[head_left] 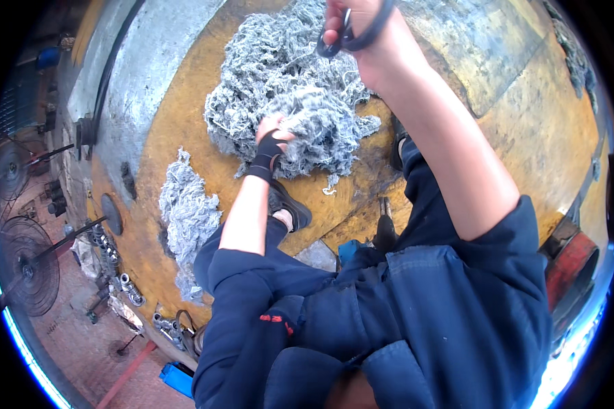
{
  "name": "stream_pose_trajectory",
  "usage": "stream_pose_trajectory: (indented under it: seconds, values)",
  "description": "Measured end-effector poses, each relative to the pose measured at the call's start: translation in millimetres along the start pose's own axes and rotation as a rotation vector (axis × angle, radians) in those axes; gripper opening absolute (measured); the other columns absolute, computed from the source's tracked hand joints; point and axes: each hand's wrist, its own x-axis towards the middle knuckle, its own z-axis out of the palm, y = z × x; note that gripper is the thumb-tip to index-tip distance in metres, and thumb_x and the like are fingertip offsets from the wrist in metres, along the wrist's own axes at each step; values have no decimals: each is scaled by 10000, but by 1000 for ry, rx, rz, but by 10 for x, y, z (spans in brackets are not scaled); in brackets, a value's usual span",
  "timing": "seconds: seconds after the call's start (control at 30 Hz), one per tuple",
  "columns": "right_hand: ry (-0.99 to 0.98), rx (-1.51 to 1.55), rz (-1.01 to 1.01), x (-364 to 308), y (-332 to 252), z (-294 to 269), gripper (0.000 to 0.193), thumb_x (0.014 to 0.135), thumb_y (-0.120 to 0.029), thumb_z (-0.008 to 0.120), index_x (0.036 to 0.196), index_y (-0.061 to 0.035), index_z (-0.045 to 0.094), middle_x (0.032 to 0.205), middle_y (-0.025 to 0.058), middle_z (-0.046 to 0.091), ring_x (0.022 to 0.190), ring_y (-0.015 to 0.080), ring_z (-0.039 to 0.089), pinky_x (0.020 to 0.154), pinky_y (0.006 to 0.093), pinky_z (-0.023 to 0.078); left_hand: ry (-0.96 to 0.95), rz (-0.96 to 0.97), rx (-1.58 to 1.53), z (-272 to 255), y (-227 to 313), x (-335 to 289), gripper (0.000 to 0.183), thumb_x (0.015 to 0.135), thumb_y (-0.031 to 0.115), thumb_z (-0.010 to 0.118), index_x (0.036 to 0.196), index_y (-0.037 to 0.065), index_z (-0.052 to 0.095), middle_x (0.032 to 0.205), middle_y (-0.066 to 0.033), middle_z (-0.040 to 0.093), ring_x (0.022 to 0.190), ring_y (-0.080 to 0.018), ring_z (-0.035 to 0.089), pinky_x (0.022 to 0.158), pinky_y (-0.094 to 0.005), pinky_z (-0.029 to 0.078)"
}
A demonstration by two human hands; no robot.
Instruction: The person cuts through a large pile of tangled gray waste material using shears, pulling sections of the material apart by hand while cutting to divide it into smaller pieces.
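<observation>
A large tangled heap of grey yarn waste (252, 75) lies on the worn yellow-brown surface before me. My left hand (271, 136), with a black wrap round wrist and palm, is closed on a loose tuft at the heap's near side. Its fingertips are partly sunk in the strands. My right hand (370, 24) is raised at the top edge, to the right of the heap, and grips what look like scissors (375, 31) by dark looped handles. Their blades cannot be made out. A smaller clump of grey yarn waste (189, 198) lies apart, left of my left forearm.
Below the heap shows a dark shoe (292, 208). A dark-handled tool (385, 228) lies between my legs. Fans (27, 269) stand at far left, past metal parts (131, 290) along the edge. At right is a red container (572, 269).
</observation>
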Motion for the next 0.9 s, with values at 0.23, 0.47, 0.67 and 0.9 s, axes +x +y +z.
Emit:
stream_pose_trajectory:
  seconds: [0.23, 0.47, 0.67, 0.9]
  values:
    - [-67, -909, -400, -22, 23, -93, 246, 751, -248, 679, 797, -7, 657, 658, 106, 627, 610, 225, 619, 586, 368, 471, 183, 95, -502, -1175, 391, -410, 281, 632, 61, 666, 902, -14, 648, 826, -43, 647, 733, -134, 599, 716, -260, 485]
    - [-314, -1119, -326, -86, 294, -94, 426, 742, -415, 782, 634, -48, 594, 586, 44, 555, 550, 139, 564, 589, 328, 472, 387, 245, -792, -1791, 610, -950, 264, 643, -32, 634, 906, -13, 635, 846, -56, 652, 784, -156, 617, 776, -284, 500]
    - [-474, -1266, 6, 459, 1324, -380, 620, 555, -554, 846, 739, -6, 622, 726, 107, 646, 702, 232, 641, 688, 348, 526, 415, 222, -986, -1784, 740, -987, 276, 654, -40, 635, 928, -18, 610, 865, -80, 640, 812, -171, 615, 774, -307, 505]
    - [-422, -1395, -171, 283, 1887, -397, 732, 497, -447, 873, 1026, -51, 556, 987, 140, 648, 941, 300, 634, 812, 372, 506, 434, 249, -1174, -1603, 442, -966, 289, 659, -40, 610, 947, -15, 595, 888, -86, 636, 854, -182, 616, 796, -300, 506]
